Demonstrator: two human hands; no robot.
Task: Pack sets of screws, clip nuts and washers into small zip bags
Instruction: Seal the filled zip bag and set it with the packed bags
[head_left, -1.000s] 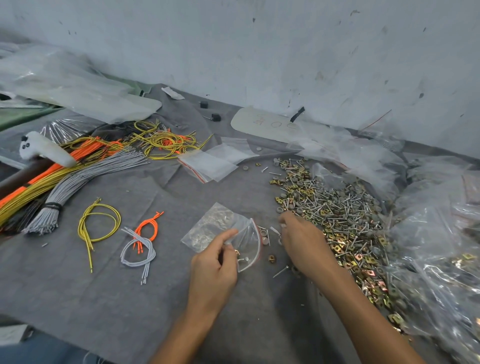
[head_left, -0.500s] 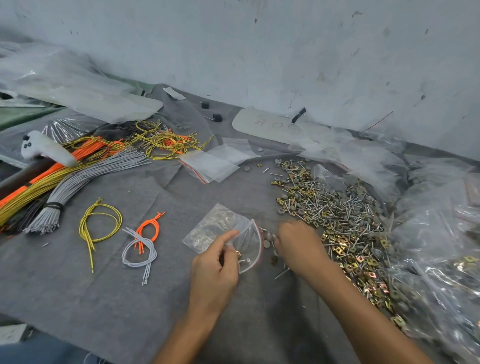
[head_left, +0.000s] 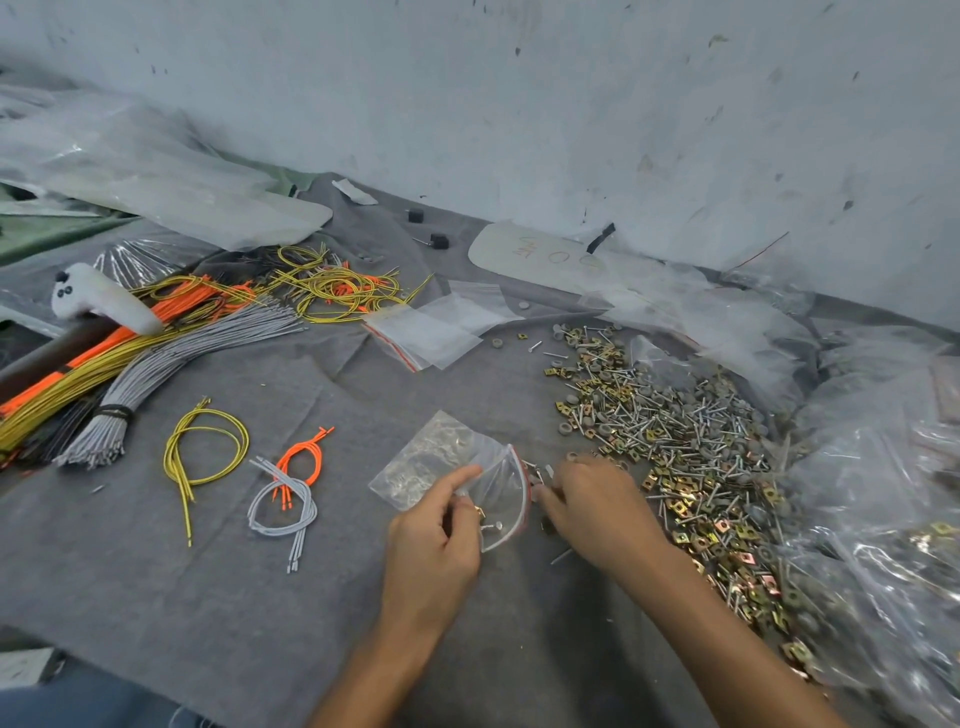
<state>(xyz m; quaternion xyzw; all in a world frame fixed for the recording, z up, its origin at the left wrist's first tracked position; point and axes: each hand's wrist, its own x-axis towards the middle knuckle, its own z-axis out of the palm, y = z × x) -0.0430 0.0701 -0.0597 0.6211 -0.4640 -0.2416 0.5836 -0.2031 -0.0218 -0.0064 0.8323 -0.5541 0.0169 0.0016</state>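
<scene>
On grey felt (head_left: 156, 597), left hand (head_left: 434, 551) holds clear, red-zipped bag (head_left: 501, 488).

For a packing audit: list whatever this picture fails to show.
Head view:
What the right hand pinches, if anything: hidden behind its own knuckles.
Count of parts in the zip bag held by the left hand: too small, glare.
Right side of the hardware pile: covered by plastic bags, cut by the right edge.
Writing on the grey panel: blurred.
</scene>
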